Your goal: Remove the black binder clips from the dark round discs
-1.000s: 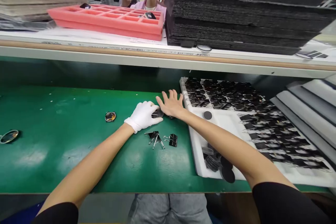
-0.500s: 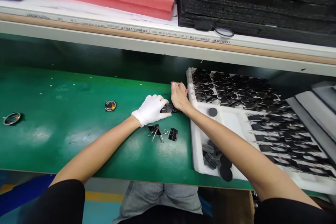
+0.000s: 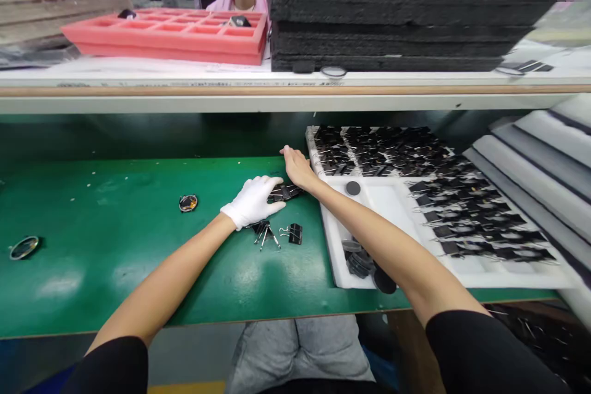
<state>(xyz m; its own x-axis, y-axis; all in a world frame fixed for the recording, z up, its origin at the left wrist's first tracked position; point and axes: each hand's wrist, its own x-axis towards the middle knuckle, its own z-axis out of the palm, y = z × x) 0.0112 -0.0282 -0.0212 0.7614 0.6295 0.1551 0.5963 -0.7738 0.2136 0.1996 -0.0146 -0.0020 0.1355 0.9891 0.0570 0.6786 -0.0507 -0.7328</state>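
Observation:
My left hand [image 3: 252,200], in a white glove, rests on the green mat [image 3: 115,258] with its fingers pressed down on a dark round piece with black binder clips [image 3: 282,192] on it. My bare right hand [image 3: 296,166] lies just right of it, its heel against the same clipped piece and its fingers stretched forward over the mat. Two loose binder clips [image 3: 277,234] lie just in front of my gloved hand.
A white foam tray [image 3: 392,197] at the right holds rows of clipped pieces and a pile of dark discs [image 3: 364,261]. A small round part [image 3: 188,202] and a ring [image 3: 24,247] lie on the mat at left. The shelf above carries a pink foam tray [image 3: 170,34] and black foam stacks [image 3: 392,12]. A person sits behind it.
My right hand's spread fingers came together and it shifted slightly away from the gloved hand. The camera view tilted down, then back up. My left hand stayed on the clipped piece.

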